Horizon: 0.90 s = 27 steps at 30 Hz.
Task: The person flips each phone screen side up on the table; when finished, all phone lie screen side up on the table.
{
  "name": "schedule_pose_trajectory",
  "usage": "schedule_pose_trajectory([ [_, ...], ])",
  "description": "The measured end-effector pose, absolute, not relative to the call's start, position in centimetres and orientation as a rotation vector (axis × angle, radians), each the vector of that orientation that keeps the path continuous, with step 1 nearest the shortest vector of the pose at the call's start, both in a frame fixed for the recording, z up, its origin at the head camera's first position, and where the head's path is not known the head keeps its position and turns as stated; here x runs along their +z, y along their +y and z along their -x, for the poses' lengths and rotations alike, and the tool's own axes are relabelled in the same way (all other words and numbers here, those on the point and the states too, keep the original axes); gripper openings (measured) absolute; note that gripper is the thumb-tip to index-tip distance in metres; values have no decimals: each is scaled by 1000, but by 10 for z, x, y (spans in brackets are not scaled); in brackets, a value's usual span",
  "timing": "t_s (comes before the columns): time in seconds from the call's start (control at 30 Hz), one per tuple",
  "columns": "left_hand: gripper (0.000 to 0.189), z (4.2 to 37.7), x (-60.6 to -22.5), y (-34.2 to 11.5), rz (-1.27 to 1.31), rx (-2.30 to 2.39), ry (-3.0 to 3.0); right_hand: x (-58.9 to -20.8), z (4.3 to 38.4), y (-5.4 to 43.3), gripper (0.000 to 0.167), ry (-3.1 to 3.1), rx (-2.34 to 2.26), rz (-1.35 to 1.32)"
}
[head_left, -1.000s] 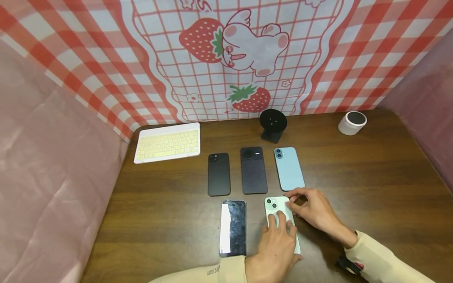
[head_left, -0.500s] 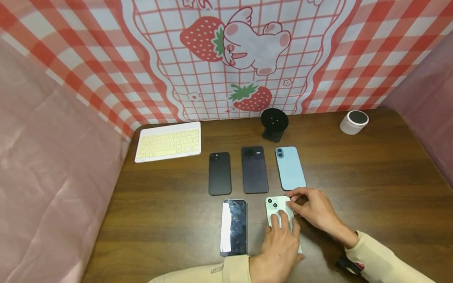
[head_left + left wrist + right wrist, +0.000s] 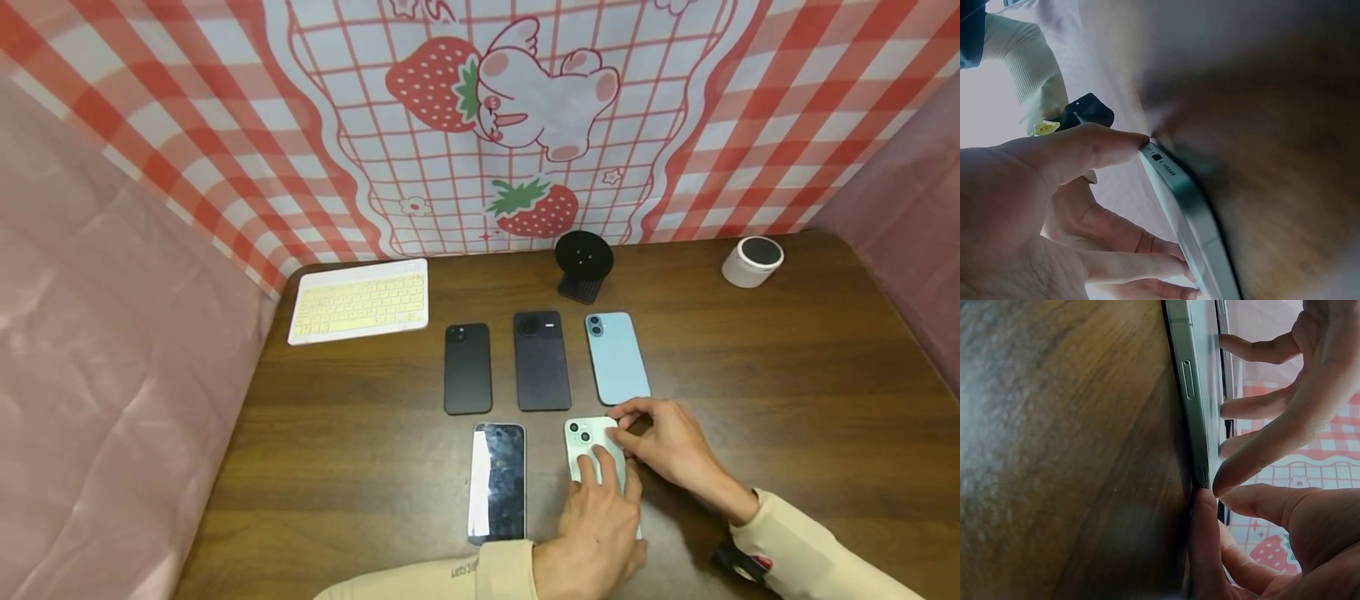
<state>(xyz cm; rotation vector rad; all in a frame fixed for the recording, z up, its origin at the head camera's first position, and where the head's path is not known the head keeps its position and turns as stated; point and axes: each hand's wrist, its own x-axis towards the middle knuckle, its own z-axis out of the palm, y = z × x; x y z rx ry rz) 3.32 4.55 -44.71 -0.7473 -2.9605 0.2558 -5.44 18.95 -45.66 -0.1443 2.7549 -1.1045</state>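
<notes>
A pale green smartphone [image 3: 598, 434] lies on the table with its back and cameras up. My left hand [image 3: 597, 527] is spread over it, with several fingertips on its back. In the left wrist view, the thumb [image 3: 1113, 147] of that hand touches the charging-port end of the phone. My right hand [image 3: 667, 442] pinches the phone's upper right corner between thumb and index finger. In the right wrist view, the index finger [image 3: 1205, 531] sits at the side edge [image 3: 1192, 400], the thumb near the back. Most of the phone's lower half is hidden by my left hand.
Left of the hands lies a phone with its screen [image 3: 498, 483] up. Behind are a black phone [image 3: 467, 371], a dark phone [image 3: 542, 367] and a light blue phone [image 3: 617, 358]. Farther back stand a keyboard [image 3: 360, 302], a round black stand [image 3: 584, 258] and a white cylinder [image 3: 752, 262].
My left hand has shifted slightly to the right over the green phone. My right hand stays at the corner, and the other phones keep their places.
</notes>
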Motion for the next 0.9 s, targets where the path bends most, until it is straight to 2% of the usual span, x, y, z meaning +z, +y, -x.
schedule_pose_trajectory([
  [0.3,91,-33,-446,45,792,192,-3012,-456,54,189,21,2688,-1119,88],
  [0.7,86,-36,-445,32,872,18,-2961,-453,54,191,24,2427,-1355,51],
  [0.9,93,-37,-443,25,898,-109,-2987,-451,53,193,26,2347,-1409,12],
])
